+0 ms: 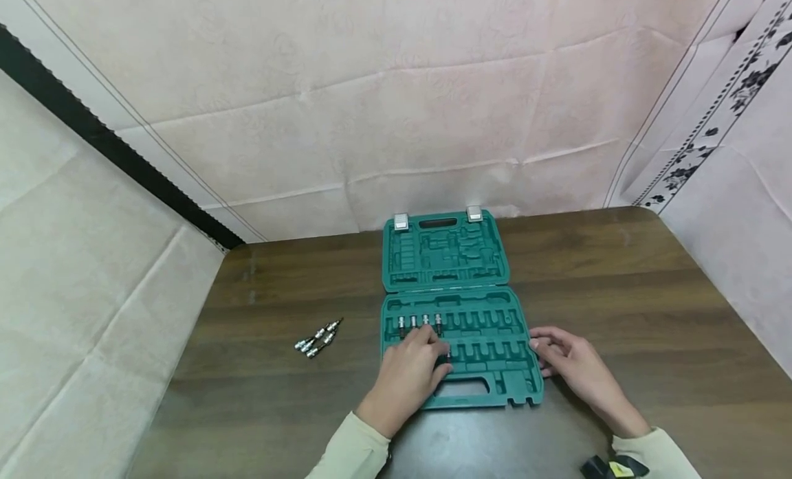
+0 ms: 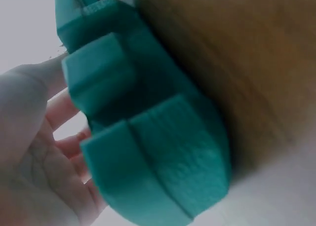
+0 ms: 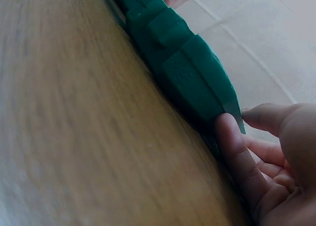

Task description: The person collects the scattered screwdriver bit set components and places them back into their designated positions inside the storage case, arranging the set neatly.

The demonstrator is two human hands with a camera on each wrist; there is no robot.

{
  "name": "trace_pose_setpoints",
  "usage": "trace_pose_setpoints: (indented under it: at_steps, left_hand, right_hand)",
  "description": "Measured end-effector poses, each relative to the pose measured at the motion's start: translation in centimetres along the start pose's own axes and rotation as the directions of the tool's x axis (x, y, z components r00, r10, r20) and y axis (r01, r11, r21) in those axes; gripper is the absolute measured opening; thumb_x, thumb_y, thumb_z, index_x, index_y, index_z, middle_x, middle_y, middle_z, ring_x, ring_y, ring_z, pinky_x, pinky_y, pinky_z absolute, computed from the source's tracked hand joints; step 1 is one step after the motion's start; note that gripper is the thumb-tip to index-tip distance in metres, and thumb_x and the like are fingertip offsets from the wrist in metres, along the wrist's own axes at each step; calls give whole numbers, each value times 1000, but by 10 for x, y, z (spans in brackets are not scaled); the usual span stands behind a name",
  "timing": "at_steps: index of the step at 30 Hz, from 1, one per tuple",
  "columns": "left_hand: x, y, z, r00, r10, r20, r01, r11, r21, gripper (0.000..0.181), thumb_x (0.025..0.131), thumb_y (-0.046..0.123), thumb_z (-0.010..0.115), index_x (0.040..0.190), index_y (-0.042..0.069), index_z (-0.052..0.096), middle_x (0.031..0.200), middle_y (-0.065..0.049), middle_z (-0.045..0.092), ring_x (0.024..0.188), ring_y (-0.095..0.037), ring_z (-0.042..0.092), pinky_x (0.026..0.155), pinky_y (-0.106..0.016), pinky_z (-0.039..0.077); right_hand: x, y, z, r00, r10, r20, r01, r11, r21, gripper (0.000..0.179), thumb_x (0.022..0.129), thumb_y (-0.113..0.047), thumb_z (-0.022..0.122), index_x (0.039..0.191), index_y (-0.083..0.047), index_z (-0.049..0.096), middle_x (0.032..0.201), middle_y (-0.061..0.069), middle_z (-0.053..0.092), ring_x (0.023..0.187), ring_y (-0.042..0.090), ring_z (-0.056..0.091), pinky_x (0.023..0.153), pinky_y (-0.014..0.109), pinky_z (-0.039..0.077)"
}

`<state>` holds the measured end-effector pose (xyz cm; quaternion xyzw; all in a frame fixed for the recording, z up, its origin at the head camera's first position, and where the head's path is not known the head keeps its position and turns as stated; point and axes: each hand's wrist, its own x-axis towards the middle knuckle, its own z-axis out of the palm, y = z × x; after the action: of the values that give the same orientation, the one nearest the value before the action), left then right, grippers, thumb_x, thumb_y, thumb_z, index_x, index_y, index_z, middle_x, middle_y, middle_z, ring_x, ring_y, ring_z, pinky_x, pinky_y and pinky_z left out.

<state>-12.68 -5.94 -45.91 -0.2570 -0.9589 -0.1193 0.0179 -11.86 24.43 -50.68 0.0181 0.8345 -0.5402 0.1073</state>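
Note:
An open green tool case (image 1: 524, 390) lies on the table, its moulded lid (image 1: 445, 255) folded back. Several bit sockets (image 1: 438, 321), silver at one end and dark at the other, stand in a row in the lower tray's upper left. My left hand (image 1: 410, 369) is over the tray, thumb and fingers bent about another small bit socket (image 1: 448, 354), mostly hidden by them. The right hand (image 1: 572, 362) grips the case's right edge; in the right wrist view its thumb (image 3: 229, 132) presses the side wall. Left of the case lies a small pile of loose bit sockets (image 1: 318, 338).
The case lies on a brown wooden table (image 1: 278, 417), near its back edge. Pale cloth (image 1: 371, 121) hangs behind the table and at both sides. Two silver latches (image 1: 474, 214) stick up from the lid's far edge.

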Motion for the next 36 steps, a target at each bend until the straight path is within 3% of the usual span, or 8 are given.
trace_pose_setpoints:
  at_steps: [5, 12, 16, 19, 26, 33, 36]
  left_hand:
    - [4, 4, -3, 1000, 4, 10, -4, 1000, 1, 25, 94, 34, 83, 114, 20, 82, 109, 4, 67, 96, -13, 64, 55, -29, 50]
    - [0, 1, -10, 997, -22, 80, 33, 989, -141, 36, 96, 41, 79, 123, 16, 79, 121, 0, 69, 110, -17, 66, 75, -36, 60]
    - [-6, -9, -15, 997, -74, 33, 80, 970, -229, 30, 99, 34, 76, 123, 16, 78, 123, -1, 72, 115, -19, 69, 87, -41, 61]
    - [-12, -18, -21, 991, -131, -24, 121, 961, -248, 26, 99, 31, 77, 120, 16, 79, 119, -1, 74, 111, -20, 71, 84, -43, 61]
    - [-26, -38, -33, 963, -253, -88, 225, 943, -247, 28, 99, 31, 77, 122, 16, 78, 116, -3, 74, 93, -18, 71, 65, -36, 57]
    - [-40, -58, -42, 917, -371, -144, 333, 914, -232, 29, 97, 31, 79, 122, 16, 78, 118, -5, 74, 105, -23, 71, 81, -47, 60]
    - [-46, -69, -45, 897, -422, -132, 386, 893, -232, 30, 96, 30, 79, 122, 15, 78, 116, -7, 73, 105, -24, 71, 82, -49, 60]
  right_hand:
    - [-2, 0, -2, 1000, 11, -14, -11, 1000, 8, 44, 108, -25, 63, 140, 5, 60, 109, 13, 72, 82, 13, 69, 71, 30, 61]
    - [-2, 1, -2, 1000, 16, -11, -16, 1000, 13, 45, 108, -26, 63, 140, 5, 60, 110, 13, 72, 83, 13, 70, 72, 30, 61]
    - [-2, 0, -2, 1000, 12, -8, -12, 1000, 4, 45, 108, -27, 63, 140, 5, 60, 109, 13, 72, 83, 13, 71, 72, 30, 61]
    - [-2, 0, -1, 1000, 4, -11, -4, 1000, 2, 45, 108, -27, 64, 139, 5, 61, 109, 13, 72, 82, 13, 71, 71, 30, 61]
    - [-1, -2, -1, 1000, -4, -4, 4, 1000, -6, 44, 108, -26, 63, 140, 5, 60, 110, 14, 72, 83, 13, 71, 72, 30, 61]
    - [-2, -3, 1, 1000, 2, -3, -2, 1000, -14, 45, 108, -27, 63, 139, 5, 60, 110, 14, 72, 83, 14, 71, 72, 30, 61]
    - [-1, -3, 0, 1000, 6, -5, -6, 1000, -17, 45, 108, -28, 63, 139, 4, 60, 110, 15, 72, 84, 16, 71, 72, 30, 61]
